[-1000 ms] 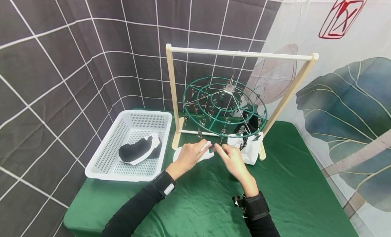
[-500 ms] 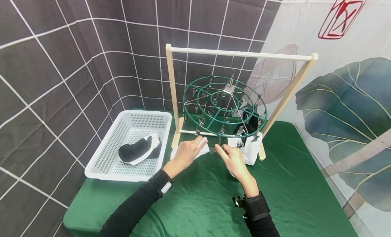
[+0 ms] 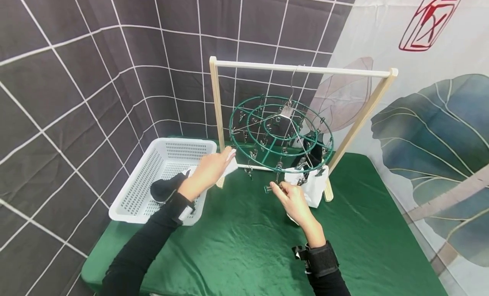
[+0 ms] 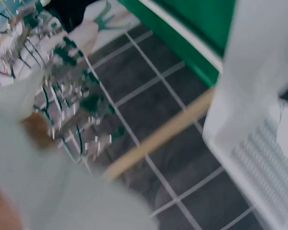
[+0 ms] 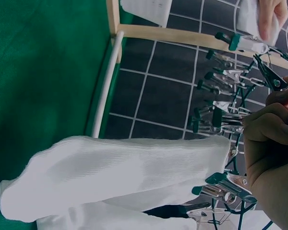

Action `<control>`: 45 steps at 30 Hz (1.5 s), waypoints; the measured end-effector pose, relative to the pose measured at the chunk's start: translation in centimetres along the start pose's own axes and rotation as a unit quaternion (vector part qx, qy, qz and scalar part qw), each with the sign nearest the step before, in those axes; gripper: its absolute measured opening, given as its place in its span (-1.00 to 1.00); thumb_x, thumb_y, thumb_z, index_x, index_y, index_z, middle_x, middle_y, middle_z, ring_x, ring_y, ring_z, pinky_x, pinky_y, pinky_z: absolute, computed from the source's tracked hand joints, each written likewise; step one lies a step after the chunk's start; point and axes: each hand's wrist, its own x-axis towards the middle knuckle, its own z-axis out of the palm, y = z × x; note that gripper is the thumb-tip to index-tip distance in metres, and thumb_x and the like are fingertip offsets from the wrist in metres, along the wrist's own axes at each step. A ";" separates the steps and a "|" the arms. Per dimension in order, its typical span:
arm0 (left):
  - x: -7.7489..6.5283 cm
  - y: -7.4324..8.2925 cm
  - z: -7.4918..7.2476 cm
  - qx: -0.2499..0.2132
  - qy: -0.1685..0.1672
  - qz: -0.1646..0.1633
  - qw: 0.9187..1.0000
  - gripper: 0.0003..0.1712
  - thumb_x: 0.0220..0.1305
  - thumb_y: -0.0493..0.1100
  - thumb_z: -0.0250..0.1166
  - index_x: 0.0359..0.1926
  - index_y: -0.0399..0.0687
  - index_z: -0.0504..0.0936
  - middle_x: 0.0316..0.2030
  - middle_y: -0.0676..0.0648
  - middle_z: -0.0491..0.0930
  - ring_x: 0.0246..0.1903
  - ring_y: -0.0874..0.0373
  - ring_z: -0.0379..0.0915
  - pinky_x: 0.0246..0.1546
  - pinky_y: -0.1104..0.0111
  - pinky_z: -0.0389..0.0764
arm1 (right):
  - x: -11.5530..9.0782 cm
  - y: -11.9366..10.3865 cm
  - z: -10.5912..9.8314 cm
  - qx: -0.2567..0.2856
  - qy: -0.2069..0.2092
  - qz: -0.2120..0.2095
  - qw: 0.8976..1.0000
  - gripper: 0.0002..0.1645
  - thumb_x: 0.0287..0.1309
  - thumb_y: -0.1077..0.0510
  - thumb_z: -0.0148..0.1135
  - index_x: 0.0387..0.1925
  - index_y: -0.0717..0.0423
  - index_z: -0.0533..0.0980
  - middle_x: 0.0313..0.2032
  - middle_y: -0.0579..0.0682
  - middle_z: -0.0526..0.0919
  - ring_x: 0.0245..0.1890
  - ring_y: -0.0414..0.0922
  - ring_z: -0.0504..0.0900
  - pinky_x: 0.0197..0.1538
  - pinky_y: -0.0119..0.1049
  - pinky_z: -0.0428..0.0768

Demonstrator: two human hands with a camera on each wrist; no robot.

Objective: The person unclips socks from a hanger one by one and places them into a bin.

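My left hand (image 3: 208, 171) grips a white sock (image 3: 230, 165) above the right rim of the white basket (image 3: 127, 194). In the left wrist view the white sock (image 4: 77, 191) is blurred and close. My right hand (image 3: 296, 200) pinches a metal clip (image 3: 268, 189) with green tips at the front of a round green clip hanger (image 3: 267, 151); the right wrist view shows this clip (image 5: 271, 74) between thumb and fingers. Beside the right hand a white sock (image 5: 120, 167) hangs from clips. A black item (image 3: 315, 154) hangs behind it.
The hanger hooks onto a wooden rack's white top bar (image 3: 259, 67). Several other clips dangle around its rings. A black-and-white sock (image 3: 162, 189) lies in the basket, partly hidden by the left arm. Green cloth (image 3: 244, 245) covers the table.
My left hand has moved left and up with the white sock, away from the right hand and over toward the basket. The right hand stays almost in place at the clip.
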 end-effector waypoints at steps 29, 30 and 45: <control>-2.7 -15.7 4.7 0.023 -0.338 -0.101 0.936 -0.45 0.58 -0.09 -0.21 0.23 -0.49 0.41 0.04 -0.47 0.60 0.08 -0.37 0.56 0.20 -0.12 0.51 | -0.4 0.0 -0.6 0.011 0.006 0.002 1.000 -0.40 0.34 0.14 0.27 -0.74 0.08 0.17 -0.70 -0.26 0.04 -0.67 -0.41 -0.01 -0.51 -0.46 0.04; -2.8 -15.5 5.1 0.030 -0.342 -0.094 0.934 -0.48 0.57 -0.10 -0.19 0.18 -0.48 0.43 -0.03 -0.45 0.62 0.03 -0.34 0.59 0.17 -0.11 0.54 | -0.4 0.1 -0.6 0.014 0.005 0.003 1.000 -0.40 0.34 0.14 0.26 -0.74 0.08 0.17 -0.70 -0.27 0.04 -0.67 -0.41 -0.01 -0.51 -0.46 0.05; -3.4 -15.5 7.3 0.014 -0.356 -0.154 0.922 -0.41 0.59 -0.10 -0.21 0.31 -0.58 0.24 0.13 -0.54 0.52 0.17 -0.41 0.49 0.26 -0.11 0.47 | -0.4 0.5 -0.6 0.022 0.019 0.020 0.999 -0.37 0.30 0.14 0.30 -0.75 0.08 0.14 -0.71 -0.27 0.01 -0.67 -0.41 -0.04 -0.51 -0.48 0.02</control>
